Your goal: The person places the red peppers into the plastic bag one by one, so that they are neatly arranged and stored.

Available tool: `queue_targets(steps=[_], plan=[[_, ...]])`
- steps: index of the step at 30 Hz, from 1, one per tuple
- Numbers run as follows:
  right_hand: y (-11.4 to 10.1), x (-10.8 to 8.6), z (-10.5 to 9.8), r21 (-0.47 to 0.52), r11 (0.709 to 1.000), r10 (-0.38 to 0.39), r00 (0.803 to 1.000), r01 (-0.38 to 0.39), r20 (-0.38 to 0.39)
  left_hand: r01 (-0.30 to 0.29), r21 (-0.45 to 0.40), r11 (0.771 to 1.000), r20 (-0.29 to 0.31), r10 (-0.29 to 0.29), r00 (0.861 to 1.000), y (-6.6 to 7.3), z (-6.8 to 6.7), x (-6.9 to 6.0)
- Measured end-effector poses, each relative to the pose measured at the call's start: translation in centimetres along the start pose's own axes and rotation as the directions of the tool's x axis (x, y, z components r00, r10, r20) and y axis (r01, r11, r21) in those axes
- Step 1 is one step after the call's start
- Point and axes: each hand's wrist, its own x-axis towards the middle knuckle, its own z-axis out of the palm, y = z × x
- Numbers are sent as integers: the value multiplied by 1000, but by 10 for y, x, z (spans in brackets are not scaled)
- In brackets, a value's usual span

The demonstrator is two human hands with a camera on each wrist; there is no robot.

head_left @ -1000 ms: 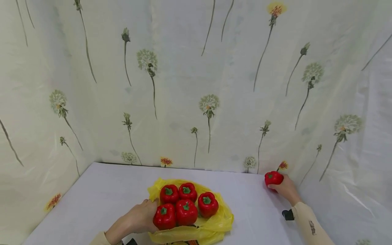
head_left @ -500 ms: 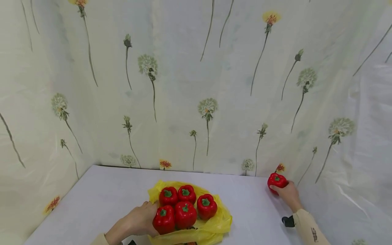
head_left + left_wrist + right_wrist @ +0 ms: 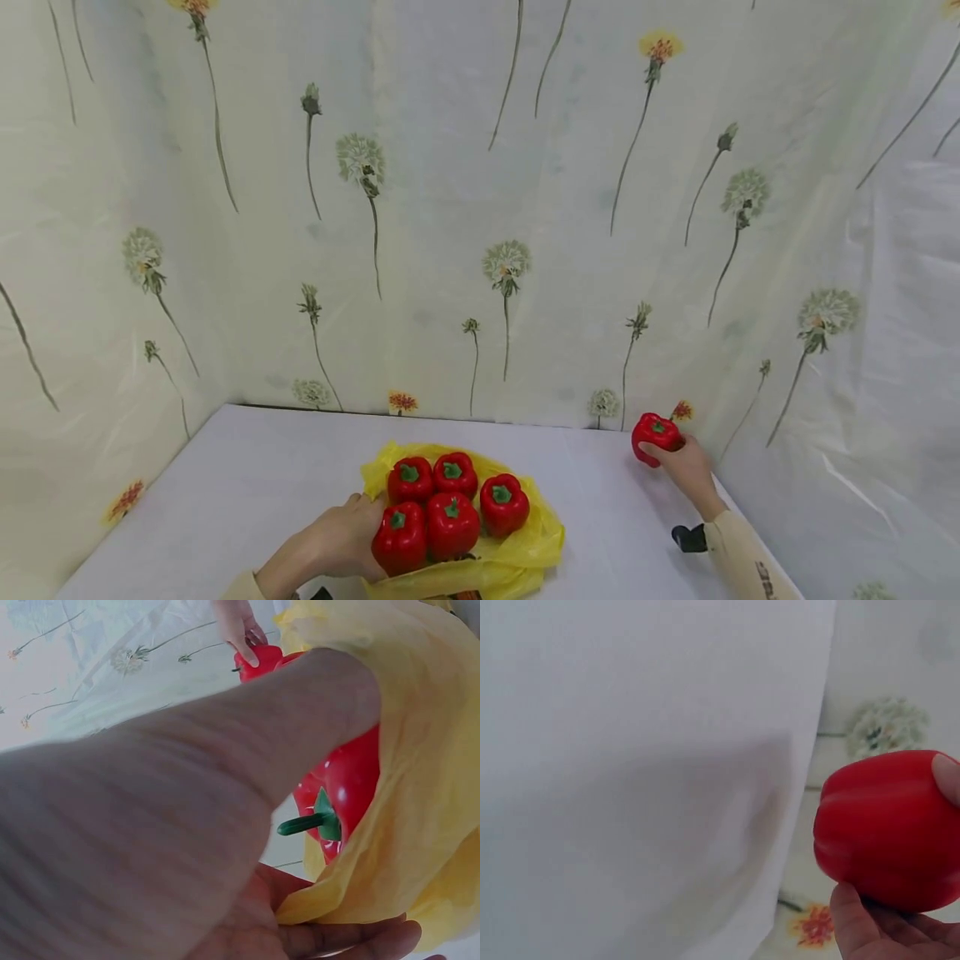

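Note:
A red bell pepper [image 3: 649, 435] with a green stem is held in my right hand [image 3: 690, 475] at the far right corner of the table. In the right wrist view the thumb lies on one side of this pepper [image 3: 885, 825] and the fingers [image 3: 851, 922] on the other. A yellow plastic bag [image 3: 528, 557] lies spread around several more red bell peppers [image 3: 452, 525] at the table's front middle. My left hand [image 3: 348, 533] grips the bag's left edge. The left wrist view has the yellow film [image 3: 420, 750] between its thumb and fingers.
The white table [image 3: 270, 475] meets a curtain [image 3: 420, 333] printed with dandelions along its back and right edges. One bell pepper [image 3: 504, 505] stands slightly apart on the right side of the bag.
My right hand has brought its pepper up off the table corner, and over the last half second slightly left. The left hand and the bag stay where they were.

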Motion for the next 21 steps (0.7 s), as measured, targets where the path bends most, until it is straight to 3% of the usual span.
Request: queue_targets(steps=[7, 13, 21], plan=[[-22, -9, 10, 14, 1000, -18, 1000, 17, 26, 2, -9, 1000, 11, -2, 1000, -1, 0, 1], [-49, -30, 21, 30, 999, -37, 998, 35, 41, -21, -20, 1000, 15, 21, 1000, -1, 1, 1], [-86, -64, 33, 62, 991, -120, 992, 117, 48, -27, -23, 999, 17, 27, 999, 1, 1, 2]])
